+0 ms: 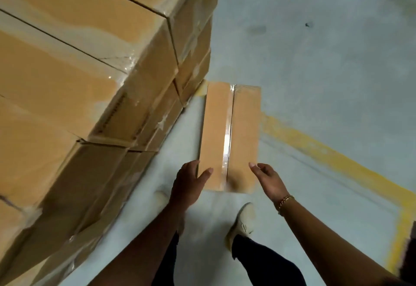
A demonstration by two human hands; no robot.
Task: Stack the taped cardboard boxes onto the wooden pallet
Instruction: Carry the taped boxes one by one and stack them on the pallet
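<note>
Grip of left hand (188, 182) clasped taped box (216, 128) by near-left edge; right hand (269, 178) hovered open; stack (78, 71) crowded left, floor (326, 71) right.

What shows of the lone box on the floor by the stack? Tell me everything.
The box is a long, flat brown cardboard carton, shut, clear glossy tape running along its top seam. It lies flat on the grey floor, far left corner by the tall stack. The left hand grips its near left corner, thumb on top; the right hand hovers open at its near right corner.
</note>
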